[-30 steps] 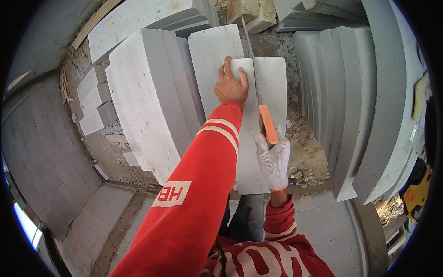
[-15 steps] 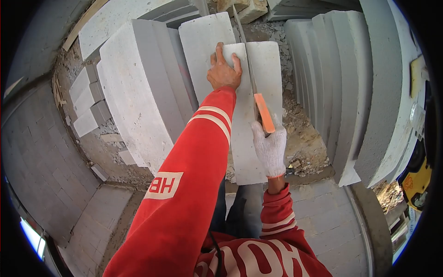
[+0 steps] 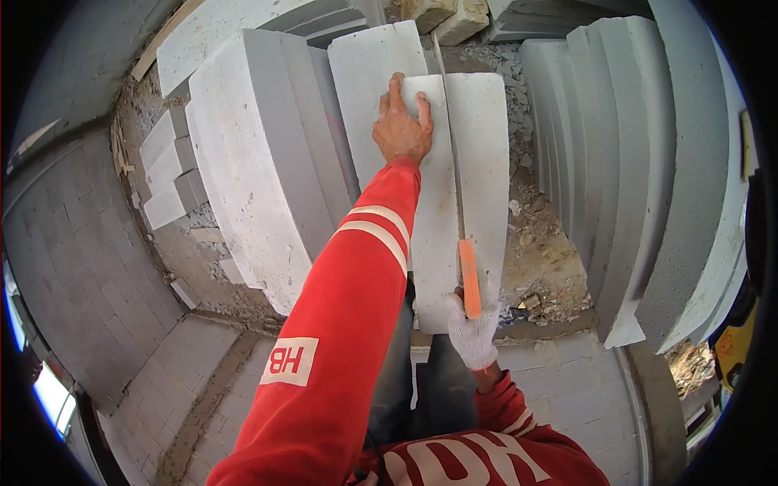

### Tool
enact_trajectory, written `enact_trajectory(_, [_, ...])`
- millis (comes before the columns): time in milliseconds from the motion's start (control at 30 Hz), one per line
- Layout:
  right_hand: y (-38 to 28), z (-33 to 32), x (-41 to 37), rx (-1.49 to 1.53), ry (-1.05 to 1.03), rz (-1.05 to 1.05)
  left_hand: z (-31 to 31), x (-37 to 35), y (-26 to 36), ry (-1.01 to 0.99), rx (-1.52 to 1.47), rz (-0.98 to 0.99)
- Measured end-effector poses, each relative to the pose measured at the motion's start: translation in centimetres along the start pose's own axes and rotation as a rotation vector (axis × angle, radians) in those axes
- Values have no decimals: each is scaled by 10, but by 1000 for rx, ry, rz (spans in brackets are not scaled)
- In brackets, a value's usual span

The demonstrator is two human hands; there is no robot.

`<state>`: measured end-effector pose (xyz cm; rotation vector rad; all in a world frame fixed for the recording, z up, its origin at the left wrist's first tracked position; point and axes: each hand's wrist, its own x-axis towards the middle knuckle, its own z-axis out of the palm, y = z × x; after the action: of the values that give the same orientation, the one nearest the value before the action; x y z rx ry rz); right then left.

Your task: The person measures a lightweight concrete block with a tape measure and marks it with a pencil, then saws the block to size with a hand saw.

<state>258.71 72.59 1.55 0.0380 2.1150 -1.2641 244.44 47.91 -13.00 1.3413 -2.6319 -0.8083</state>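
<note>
My right hand (image 3: 472, 330), in a white knit glove, is wrapped round the orange handle (image 3: 468, 279) of a handsaw. Its long thin blade (image 3: 454, 150) points away from me, in a lengthwise line between two pale grey halves of a lightweight concrete block. On the left half (image 3: 433, 219) rests my bare left hand (image 3: 403, 130), its fingers bent over the far left edge and the thumb on top. The right half (image 3: 480, 154) lies flush beside it. Under my left hand's fingers, another pale block (image 3: 369, 69) extends to the left.
Large block stacks stand on the left (image 3: 235, 162) and right (image 3: 624, 162). Smaller offcuts (image 3: 166, 174) lie farther left. Rubble (image 3: 539, 259) covers the ground right of the sawn block, and grey paving (image 3: 559, 381) lies nearer me.
My right hand has drawn the saw back toward me, so its handle sits lower, near the block's near end. My left hand keeps its place on the block. The view has shifted slightly.
</note>
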Motion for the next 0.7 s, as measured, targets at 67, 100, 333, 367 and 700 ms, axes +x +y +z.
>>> enact_trajectory(67, [3,7,-2,-29,22,-27,0,-2,1,10,-11,-11])
enact_trajectory(100, [6,10,-2,-29,14,-70,-1,-1,1,7,-17,-15])
enact_trajectory(333, [28,13,2,1,34,-127,2,0,-1,38,-8,9])
enact_trajectory(367, [30,14,1,22,37,-115,2,1,-3,32,-2,4])
enact_trajectory(700, [-15,-20,-9,43,-54,-99,1,1,-3,62,-1,12])
